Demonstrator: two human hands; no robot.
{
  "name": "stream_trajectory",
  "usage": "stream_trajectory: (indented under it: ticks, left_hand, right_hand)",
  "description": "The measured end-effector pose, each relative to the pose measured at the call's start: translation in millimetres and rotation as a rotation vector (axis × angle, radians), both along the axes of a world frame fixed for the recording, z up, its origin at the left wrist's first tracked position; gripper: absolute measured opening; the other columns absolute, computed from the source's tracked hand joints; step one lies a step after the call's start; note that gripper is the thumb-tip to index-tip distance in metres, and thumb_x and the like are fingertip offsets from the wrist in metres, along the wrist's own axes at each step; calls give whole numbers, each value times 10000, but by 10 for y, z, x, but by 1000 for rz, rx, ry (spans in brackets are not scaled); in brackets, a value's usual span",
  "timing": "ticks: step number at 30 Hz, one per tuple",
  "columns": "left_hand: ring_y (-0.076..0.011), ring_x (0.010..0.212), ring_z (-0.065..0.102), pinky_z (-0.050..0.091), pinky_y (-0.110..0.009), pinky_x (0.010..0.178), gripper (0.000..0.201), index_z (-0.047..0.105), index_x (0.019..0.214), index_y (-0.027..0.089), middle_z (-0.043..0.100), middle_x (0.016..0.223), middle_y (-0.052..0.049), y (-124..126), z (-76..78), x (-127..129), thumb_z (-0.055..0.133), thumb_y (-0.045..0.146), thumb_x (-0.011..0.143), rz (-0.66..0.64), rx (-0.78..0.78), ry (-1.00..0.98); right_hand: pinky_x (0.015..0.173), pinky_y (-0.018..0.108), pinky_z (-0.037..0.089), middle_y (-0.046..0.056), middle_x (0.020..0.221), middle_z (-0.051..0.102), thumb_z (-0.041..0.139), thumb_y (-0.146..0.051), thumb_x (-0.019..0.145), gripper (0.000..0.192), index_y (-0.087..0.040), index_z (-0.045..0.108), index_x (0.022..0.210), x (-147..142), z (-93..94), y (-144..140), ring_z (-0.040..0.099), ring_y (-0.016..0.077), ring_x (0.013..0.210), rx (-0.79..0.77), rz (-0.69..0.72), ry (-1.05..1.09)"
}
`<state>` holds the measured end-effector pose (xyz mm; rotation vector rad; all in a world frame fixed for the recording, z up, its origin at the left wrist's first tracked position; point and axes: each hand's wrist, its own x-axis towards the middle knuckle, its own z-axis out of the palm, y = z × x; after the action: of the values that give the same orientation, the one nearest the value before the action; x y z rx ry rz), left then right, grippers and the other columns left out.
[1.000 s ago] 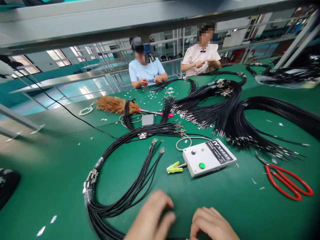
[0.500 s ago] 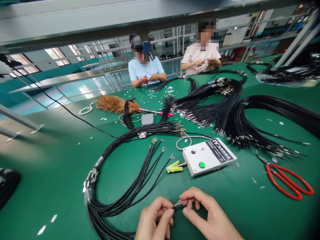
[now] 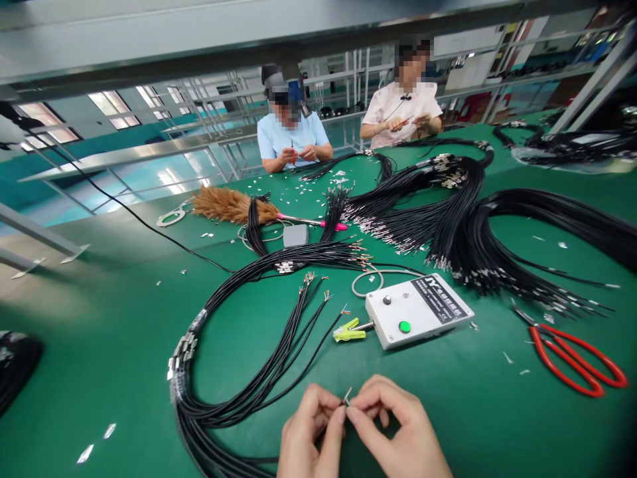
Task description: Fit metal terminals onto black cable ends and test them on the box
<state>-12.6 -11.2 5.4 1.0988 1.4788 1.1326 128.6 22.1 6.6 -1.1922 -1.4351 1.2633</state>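
My left hand (image 3: pixel 309 435) and my right hand (image 3: pixel 393 428) meet at the near edge of the green table (image 3: pixel 99 332). Their fingertips pinch the end of one black wire, where a small metal terminal (image 3: pixel 347 396) sticks up between them. A looped bundle of black wires (image 3: pixel 233 398) lies just left of my hands, its stripped ends fanned out toward the white test box (image 3: pixel 418 310) with a green button. A yellow-green clip (image 3: pixel 349 330) lies by the box.
Red-handled scissors (image 3: pixel 577 358) lie at the right. Large heaps of black wires (image 3: pixel 472 226) cover the far right. A feather duster (image 3: pixel 233 207) with a pink handle lies behind. Two people sit across the table handling wires. Small metal scraps dot the table.
My hands rose from the table edge and came together; the right fingertips closed in on the terminal at the wire end held by the left.
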Motion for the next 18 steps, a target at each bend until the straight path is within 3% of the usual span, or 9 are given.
stream_trajectory:
  ticks: [6,8,10,12,16,18]
  left_hand:
    - [-176,753,610,497,-246,690,340,706,986,217,595,866,-48,86,85,5,675,506,810,-137,20,-138]
    - [-131,644,587,480,-218,579,292,725,848,202,550,847,-24,128,112,31,728,483,770,-101,24,-210]
    - [-53,459,493,366,-182,415,306,692,752,180,517,808,9,156,120,60,758,478,740,-13,-21,-274]
    - [-10,368,409,263,-172,362,344,658,742,167,525,786,22,164,115,82,771,492,723,40,-68,-305]
    - [-30,419,426,292,-171,421,372,622,740,160,543,710,26,149,118,80,766,504,735,90,-17,-321]
    - [-30,430,408,279,-170,432,373,613,733,156,535,690,29,144,132,66,757,500,749,91,-2,-331]
  right_hand:
    - [520,224,358,-17,600,590,691,-337,794,193,-165,644,720,36,-76,21,508,112,537,-195,108,41]
    - [517,220,354,-25,567,582,709,-351,783,216,-165,625,715,41,-79,25,519,113,524,-264,132,83]
    - [519,220,365,-26,556,578,691,-372,801,237,-165,613,715,44,-58,29,538,118,522,-309,139,105]
    - [526,225,375,-21,577,578,657,-375,825,242,-166,616,711,55,-25,39,542,120,534,-271,126,68]
    - [558,239,383,5,677,612,617,-319,845,200,-174,657,713,98,-4,68,550,130,604,-50,107,-99]
    - [567,241,395,13,714,638,630,-300,830,148,-178,683,763,117,-31,80,568,137,624,-33,93,-115]
